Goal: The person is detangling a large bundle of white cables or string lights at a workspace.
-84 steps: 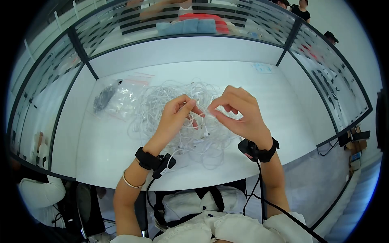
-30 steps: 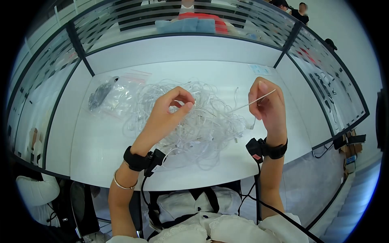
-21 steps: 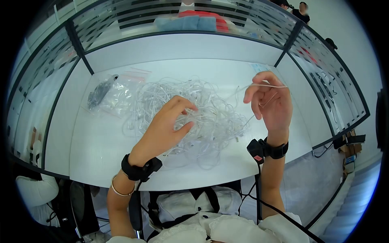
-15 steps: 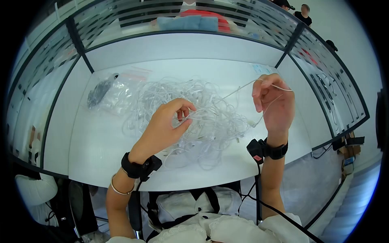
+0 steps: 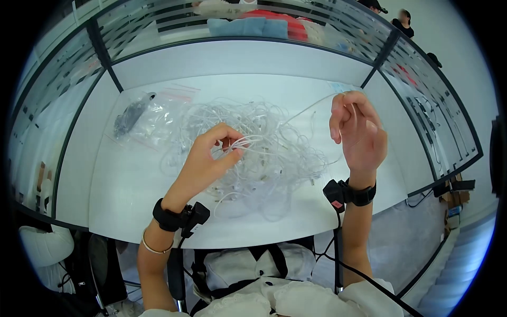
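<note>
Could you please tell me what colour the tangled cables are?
The tangled cables are white, showing best in the head view.

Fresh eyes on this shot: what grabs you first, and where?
The big tangle of thin white cables sprawled mid-table on the white tabletop. Next, the bare hands: strands pass through the grip of the left hand over the tangle, and one white strand stretches up to the right hand. Then the crinkled clear plastic bag lying left of the tangle.
</note>
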A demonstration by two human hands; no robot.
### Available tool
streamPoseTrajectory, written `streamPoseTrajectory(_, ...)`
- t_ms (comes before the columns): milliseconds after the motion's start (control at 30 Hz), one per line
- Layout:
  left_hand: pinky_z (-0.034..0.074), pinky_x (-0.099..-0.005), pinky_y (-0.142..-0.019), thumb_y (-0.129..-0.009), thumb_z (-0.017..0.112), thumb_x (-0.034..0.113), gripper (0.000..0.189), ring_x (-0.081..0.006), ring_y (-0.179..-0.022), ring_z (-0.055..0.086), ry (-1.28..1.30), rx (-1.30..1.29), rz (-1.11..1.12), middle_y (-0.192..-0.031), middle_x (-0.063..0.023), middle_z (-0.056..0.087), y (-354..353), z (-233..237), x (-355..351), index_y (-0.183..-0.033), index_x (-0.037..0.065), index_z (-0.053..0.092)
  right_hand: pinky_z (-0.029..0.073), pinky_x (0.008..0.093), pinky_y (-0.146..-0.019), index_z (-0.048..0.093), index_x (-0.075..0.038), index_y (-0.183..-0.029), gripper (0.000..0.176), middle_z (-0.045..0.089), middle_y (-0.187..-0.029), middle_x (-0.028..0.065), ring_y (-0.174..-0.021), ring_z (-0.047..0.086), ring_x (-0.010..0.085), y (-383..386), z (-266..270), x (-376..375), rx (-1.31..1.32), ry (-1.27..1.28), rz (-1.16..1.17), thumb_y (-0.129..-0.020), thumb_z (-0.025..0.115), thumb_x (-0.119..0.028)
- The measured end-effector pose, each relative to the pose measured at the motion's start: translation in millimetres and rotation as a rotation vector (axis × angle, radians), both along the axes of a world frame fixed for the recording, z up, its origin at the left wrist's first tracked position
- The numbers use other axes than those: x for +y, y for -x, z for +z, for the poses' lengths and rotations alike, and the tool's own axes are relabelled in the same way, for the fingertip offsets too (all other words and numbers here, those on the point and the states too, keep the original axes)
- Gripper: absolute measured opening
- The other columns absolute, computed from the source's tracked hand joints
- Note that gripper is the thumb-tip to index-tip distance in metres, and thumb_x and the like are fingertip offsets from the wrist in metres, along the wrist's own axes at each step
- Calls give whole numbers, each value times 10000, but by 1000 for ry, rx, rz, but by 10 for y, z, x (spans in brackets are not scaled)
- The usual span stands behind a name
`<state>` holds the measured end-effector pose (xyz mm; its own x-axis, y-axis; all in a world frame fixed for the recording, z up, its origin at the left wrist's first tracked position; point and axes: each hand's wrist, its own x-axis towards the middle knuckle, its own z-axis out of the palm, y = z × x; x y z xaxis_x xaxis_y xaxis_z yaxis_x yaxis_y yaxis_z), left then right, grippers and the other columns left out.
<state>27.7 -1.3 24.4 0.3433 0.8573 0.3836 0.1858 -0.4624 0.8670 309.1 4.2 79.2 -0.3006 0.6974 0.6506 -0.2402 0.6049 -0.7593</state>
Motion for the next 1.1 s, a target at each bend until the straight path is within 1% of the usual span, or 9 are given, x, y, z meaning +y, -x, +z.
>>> streamPoseTrajectory(133,368,-248,-749,-788,646,80,108,-105,-791,434,187,-125,-83,-803,10,555,27,28,-2,-884,32,643,397,248,-525,510,50,-1181,558,566,-1046,153,-644,579,161,55,11,-2,2,21,-33,-875,471,-415)
streamPoseTrajectory(200,370,-229,-712,-842,634,120,91,-79,-736,437,152,-136,-26,-768,24,562,5,8,-3,-870,33,633,400,248,-520,506,47,-1199,554,559,-1061,156,-639,581,161,67,1,-7,-2,59,-25,-883,459,-406)
streamPoseTrajectory(367,380,-199,-657,-905,608,173,147,-53,-667,481,127,-206,32,-735,25,574,-26,-60,6,-869,30,617,366,212,-475,588,18,-1090,292,633,-850,94,-506,525,91,134,-22,-47,-70,105,-88,-925,404,-138)
streamPoseTrajectory(667,425,-219,-689,-924,584,137,134,-88,-762,575,229,-326,44,-840,-24,628,-36,1,-23,-938,7,612,304,169,-466,552,-30,-1170,262,612,-760,62,-476,452,46,233,-22,-33,-192,215,-184,-926,496,-108)
streamPoseTrajectory(733,409,-212,-680,-906,605,134,120,-78,-743,556,229,-333,36,-830,-11,619,-33,-8,-9,-926,16,618,306,171,-469,554,-33,-1169,263,616,-753,51,-478,462,47,260,-8,-57,-234,254,-145,-929,491,-118)
streamPoseTrajectory(867,369,-200,-638,-853,662,135,108,-51,-686,492,58,-190,46,-782,24,589,1,-126,83,-884,38,625,368,186,-506,511,-55,-1311,408,697,-838,111,-529,549,68,216,18,-107,-310,295,61,-909,481,-116)
streamPoseTrajectory(900,341,-199,-602,-809,697,120,109,-35,-656,441,104,-204,70,-740,47,563,-17,-113,61,-857,53,625,407,190,-542,498,-67,-1351,461,710,-900,133,-583,589,84,220,20,-114,-299,301,91,-892,483,-104)
streamPoseTrajectory(1000,341,-201,-583,-801,700,99,104,-26,-658,438,90,-77,134,-724,51,558,-25,-107,32,-849,58,617,433,201,-568,538,-64,-1322,450,712,-926,125,-623,609,95,168,-55,-60,-444,233,103,-875,484,-85)
streamPoseTrajectory(1100,341,-208,-574,-769,674,26,98,-47,-655,446,12,-47,164,-722,36,547,-38,-111,32,-838,47,607,465,223,-580,602,-60,-1258,422,716,-929,126,-628,619,106,110,-63,-55,-528,232,324,-851,493,-65)
